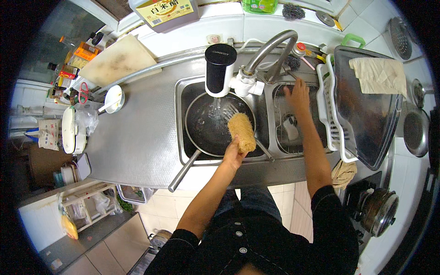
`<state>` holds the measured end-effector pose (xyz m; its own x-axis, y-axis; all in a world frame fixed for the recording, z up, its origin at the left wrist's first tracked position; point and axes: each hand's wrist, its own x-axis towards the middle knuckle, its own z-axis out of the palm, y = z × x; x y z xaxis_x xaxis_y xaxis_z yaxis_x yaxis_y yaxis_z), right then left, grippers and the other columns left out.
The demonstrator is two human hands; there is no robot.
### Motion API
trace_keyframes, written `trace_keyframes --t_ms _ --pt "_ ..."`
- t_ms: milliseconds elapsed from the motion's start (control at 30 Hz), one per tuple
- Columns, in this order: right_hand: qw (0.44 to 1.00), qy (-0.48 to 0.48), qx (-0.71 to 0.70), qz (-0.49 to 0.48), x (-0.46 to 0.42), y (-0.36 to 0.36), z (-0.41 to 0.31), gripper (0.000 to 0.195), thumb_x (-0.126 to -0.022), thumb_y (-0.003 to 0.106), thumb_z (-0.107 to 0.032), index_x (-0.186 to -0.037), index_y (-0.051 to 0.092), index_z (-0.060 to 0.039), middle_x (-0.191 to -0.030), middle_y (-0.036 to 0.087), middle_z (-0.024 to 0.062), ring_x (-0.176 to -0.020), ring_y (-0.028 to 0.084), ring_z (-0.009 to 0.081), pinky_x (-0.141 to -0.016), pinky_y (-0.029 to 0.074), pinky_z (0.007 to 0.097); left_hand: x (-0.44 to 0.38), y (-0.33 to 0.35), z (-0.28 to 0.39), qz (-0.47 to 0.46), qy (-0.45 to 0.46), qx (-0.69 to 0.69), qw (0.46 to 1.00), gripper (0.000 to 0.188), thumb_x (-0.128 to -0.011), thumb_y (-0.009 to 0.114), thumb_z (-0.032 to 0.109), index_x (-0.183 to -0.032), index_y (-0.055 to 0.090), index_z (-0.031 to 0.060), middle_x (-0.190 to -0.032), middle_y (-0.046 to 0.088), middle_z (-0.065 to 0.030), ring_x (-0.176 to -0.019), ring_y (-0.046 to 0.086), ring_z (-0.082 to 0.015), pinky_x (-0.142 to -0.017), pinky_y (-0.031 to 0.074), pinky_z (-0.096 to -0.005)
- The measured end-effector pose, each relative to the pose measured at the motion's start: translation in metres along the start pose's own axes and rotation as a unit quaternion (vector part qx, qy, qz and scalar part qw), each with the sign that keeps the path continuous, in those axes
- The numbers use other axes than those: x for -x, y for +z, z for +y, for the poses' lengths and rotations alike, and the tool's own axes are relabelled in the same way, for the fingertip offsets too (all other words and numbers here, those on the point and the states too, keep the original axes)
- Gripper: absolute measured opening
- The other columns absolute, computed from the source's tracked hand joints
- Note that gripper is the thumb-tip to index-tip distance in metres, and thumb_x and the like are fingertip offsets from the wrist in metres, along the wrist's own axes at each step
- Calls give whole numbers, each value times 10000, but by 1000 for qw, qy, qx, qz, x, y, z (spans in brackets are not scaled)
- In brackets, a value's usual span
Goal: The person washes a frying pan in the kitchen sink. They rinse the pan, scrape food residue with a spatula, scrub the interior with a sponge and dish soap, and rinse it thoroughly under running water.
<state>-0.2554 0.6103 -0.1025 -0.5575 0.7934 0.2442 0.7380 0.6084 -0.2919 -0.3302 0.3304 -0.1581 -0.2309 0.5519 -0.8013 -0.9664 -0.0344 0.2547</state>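
My left hand (235, 153) grips a yellow loofah sponge (241, 132) above the right side of a black frying pan (209, 129). The pan lies in the larger sink basin, its metal handle (185, 171) over the front edge. Water runs into it from a faucet (271, 48) with a white and black filter (220, 68). A slotted metal spatula (231, 111) lies partly under the loofah, its handle towards the front rim. My right hand (298, 94) reaches over the back of the smaller basin, fingertips by a thin metal object (290, 73); whether it holds this I cannot tell.
A wire rack (283, 146) sits in the smaller basin. To the right stand a white dish rack (330, 110) and a dark tray (364, 113) with a cloth (380, 75). On the left are a white bowl (115, 99), a cutting board (118, 62) and red-handled scissors (83, 92).
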Motion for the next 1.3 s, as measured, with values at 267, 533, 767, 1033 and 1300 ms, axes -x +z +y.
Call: trace_keyframes --t_ms 267,533,767,1033,1300 --pt "666 188 -655 -303 161 8 -79 518 -819 622 -262 -1223 429 -1 -1165 513 117 -1039 515 195 -866 429 327 -6 5 -15 -5 36 -131 991 354 -884 512 359 -1123 531 99 -1030 555 -22 -953 514 -157 -825 398 -292" --pt "701 333 -602 -186 152 -34 -52 577 -810 610 -306 -1264 388 -27 -1123 532 92 -986 541 180 -812 453 317 -71 -7 -89 102 60 -268 956 264 -859 518 173 -1081 541 32 -927 593 -69 -848 572 -210 -712 454 -321" --pt "716 333 -596 -147 162 -34 -43 575 -832 572 -340 -1264 389 -6 -1159 502 101 -1059 481 194 -922 358 329 -81 17 -75 126 -80 -105 983 180 -870 542 167 -975 498 28 -773 525 -78 -578 478 -180 -526 417 -313" --pt "753 282 -565 -185 166 4 -36 473 -801 599 -185 -1192 420 12 -1081 544 121 -1007 521 230 -882 408 338 27 -30 17 14 -73 -92 993 202 -915 486 249 -1007 449 72 -674 425 -11 -465 342 -70 -378 271 -200" --pt "857 -251 -381 -237 163 19 -126 592 -715 626 -75 -1272 441 -153 -1238 444 168 -1086 477 343 -954 377 393 101 -49 49 55 26 -382 922 392 -900 516 234 -1243 378 103 -576 393 38 -437 351 -52 -361 259 -212"
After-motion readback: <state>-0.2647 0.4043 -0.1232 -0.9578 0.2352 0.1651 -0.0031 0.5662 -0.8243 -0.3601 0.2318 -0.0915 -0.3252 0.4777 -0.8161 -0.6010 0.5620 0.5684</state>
